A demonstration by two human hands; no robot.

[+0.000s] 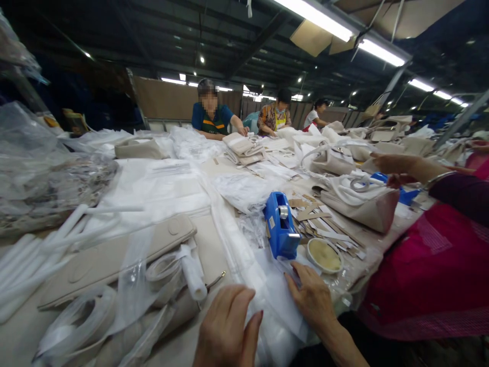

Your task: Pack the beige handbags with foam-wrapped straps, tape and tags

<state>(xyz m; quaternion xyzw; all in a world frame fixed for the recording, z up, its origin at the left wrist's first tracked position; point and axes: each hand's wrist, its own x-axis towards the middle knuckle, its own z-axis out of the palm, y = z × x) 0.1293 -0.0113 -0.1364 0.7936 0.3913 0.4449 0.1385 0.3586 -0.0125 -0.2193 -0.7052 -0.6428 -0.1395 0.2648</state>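
My left hand [229,326] is above the front edge of the table, fingers loosely bent and thumb apart, with nothing in it. My right hand [311,295] is open, its fingertips at a thin white sheet [280,293] just in front of a blue tape dispenser [281,224]. Left of my left hand lies a beige handbag [126,255], on its side, with its straps wrapped in white film. A white foam roll [194,278] sticks out beside its zipper pull. A round dish of yellowish paste [324,255] stands close to my right hand.
Cardboard strips [321,219] lie behind the dish. Foam tubes [42,255] and plastic bags [46,168] crowd the left. At right, a co-worker's hand [397,165] reaches over another beige bag [359,201]. Several people work across the table.
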